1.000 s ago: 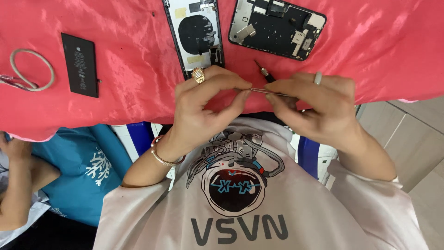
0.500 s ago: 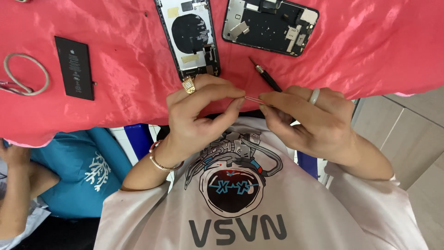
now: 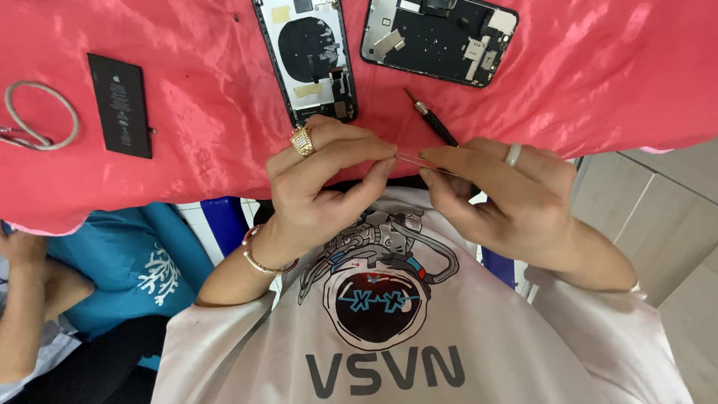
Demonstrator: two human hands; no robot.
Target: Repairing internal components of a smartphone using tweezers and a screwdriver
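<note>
My left hand [image 3: 318, 187] and my right hand [image 3: 497, 194] meet at the near edge of the red cloth [image 3: 187, 112], both pinching a thin, pale strip [image 3: 410, 157] stretched between their fingertips. The left hand wears a gold ring, the right a silver one. Just beyond the fingers lies a small dark screwdriver [image 3: 432, 118]. An opened phone back housing [image 3: 308, 56] and a second opened phone part with a dark board [image 3: 437, 37] lie further out on the cloth.
A black flat battery [image 3: 120, 105] lies at the left, with a grey ring-shaped loop [image 3: 41, 116] near the left edge. Another person in a blue shirt [image 3: 112, 269] sits at lower left. Tiled floor [image 3: 658, 217] shows at right.
The view has shifted slightly, so the cloth and parts sit higher in frame. Both hands stay together on the thin strip, with the fingers moved closer.
</note>
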